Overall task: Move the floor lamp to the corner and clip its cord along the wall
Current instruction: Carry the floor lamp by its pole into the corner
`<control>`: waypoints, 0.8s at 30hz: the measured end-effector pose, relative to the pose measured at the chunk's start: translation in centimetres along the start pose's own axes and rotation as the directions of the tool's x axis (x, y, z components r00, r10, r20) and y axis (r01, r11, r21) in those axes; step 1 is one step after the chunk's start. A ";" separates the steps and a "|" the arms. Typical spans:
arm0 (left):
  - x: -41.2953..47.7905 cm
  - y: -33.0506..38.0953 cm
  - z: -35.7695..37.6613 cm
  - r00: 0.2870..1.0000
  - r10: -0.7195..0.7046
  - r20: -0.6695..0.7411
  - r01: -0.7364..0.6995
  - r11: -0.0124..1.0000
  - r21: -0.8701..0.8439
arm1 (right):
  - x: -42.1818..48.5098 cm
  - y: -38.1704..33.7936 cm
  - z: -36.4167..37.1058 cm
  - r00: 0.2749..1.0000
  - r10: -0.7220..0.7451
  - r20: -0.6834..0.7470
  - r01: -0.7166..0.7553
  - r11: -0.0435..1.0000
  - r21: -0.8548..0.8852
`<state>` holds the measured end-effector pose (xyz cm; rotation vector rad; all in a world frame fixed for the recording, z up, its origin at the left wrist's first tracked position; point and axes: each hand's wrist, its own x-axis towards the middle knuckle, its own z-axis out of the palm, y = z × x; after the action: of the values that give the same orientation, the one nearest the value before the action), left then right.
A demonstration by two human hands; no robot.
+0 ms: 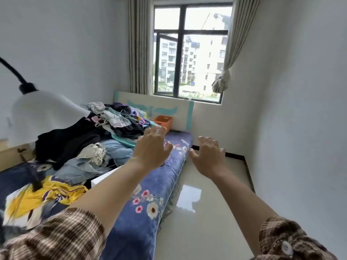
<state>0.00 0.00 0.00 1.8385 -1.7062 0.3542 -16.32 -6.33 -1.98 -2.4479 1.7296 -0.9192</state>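
Observation:
The floor lamp shows at the far left: a white shade hanging from a curved black arm over the bed. Its pole, base and cord are out of view. My left hand is stretched forward above the bed's right edge, fingers spread, holding nothing. My right hand is out in front above the floor, fingers apart and empty. Both hands are well to the right of the lamp and touch nothing. The room corner lies beyond my right hand, below the window.
A bed with a blue floral cover fills the left, piled with clothes and an orange box. Glossy tile floor runs between bed and right wall, edged by dark skirting. A window with curtains is ahead.

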 end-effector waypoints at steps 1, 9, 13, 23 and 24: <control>-1.0 -0.9 -0.2 0.999 -0.034 0.001 0.034 0.999 0.018 | -0.2 -0.9 1.1 1.000 -0.021 0.023 0.020 0.999 0.026; -11.6 -13.7 0.0 0.926 -0.353 -0.131 0.361 0.932 0.043 | -3.4 -10.8 12.2 0.929 -0.312 0.200 0.273 0.940 0.204; -14.7 -20.7 -1.4 0.830 -0.521 -0.199 0.536 0.844 0.029 | -4.0 -17.0 16.3 0.871 -0.427 0.245 0.343 0.883 0.321; -16.8 -39.9 -4.4 0.593 -0.722 -0.356 0.741 0.662 -0.109 | -0.2 -34.3 26.4 0.728 -0.636 0.255 0.420 0.709 0.567; -16.9 -41.6 -4.5 0.567 -0.742 -0.357 0.753 0.643 -0.141 | 0.1 -36.2 27.4 0.713 -0.650 0.264 0.413 0.693 0.591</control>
<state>38.94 16.08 -16.27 2.1441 -0.5376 0.3375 27.44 -1.01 -12.72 -2.5350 0.5000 -0.6003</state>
